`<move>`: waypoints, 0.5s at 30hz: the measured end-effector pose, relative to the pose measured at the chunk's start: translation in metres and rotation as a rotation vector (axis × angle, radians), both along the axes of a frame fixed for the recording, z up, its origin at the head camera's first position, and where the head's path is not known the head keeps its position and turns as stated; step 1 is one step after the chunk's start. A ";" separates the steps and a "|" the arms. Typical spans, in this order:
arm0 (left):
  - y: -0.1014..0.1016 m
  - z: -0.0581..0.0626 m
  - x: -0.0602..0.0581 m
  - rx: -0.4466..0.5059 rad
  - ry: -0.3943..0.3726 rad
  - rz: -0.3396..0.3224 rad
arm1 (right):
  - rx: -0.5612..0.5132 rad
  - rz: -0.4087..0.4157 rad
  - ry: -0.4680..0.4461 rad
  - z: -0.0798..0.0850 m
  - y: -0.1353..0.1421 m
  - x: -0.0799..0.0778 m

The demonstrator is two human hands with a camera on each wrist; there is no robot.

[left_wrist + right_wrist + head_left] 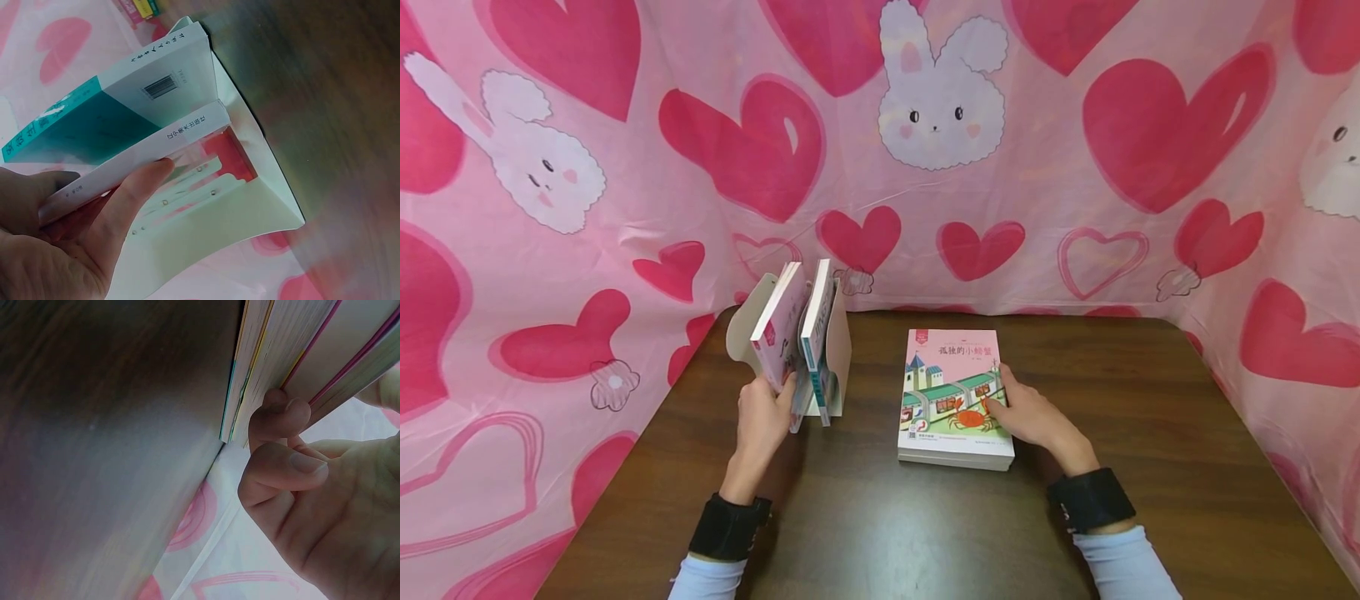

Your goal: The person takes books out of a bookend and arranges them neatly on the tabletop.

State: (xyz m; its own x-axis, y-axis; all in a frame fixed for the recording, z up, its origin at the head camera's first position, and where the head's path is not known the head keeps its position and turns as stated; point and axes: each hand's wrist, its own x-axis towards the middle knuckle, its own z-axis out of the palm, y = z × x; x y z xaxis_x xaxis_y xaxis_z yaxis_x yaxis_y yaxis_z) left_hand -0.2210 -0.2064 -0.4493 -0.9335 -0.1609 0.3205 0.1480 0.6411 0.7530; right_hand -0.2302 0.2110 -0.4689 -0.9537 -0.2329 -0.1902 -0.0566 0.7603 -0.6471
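Note:
In the head view, my left hand [760, 421] grips a thin pink book [782, 329] by its lower near spine. The book stands tilted in a pale bookend rack [840, 350]. In the left wrist view, my thumb lies on one side of its white spine [147, 157] and fingers on the other. Beside it in the rack stands a teal-and-white book [816, 333]. To the right, my right hand [1041, 417] holds the right edge of a stack topped by a crab-cover book [951, 387], thumb on the cover. The right wrist view shows curled fingers against the page edges [256, 381].
The books rest on a dark brown wooden table [880, 517]. A pink curtain [1037, 183] with hearts and rabbits hangs behind and along both sides. Small coloured items [140, 9] show at the top of the left wrist view.

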 end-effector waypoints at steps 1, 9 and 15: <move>0.000 0.000 0.000 0.000 -0.002 0.001 | -0.001 0.000 0.002 0.000 0.000 0.000; 0.000 0.001 0.006 -0.016 -0.010 0.013 | 0.002 0.004 -0.002 0.003 -0.001 0.002; -0.001 0.004 0.011 -0.026 0.008 0.013 | -0.001 0.002 0.005 0.003 -0.002 0.002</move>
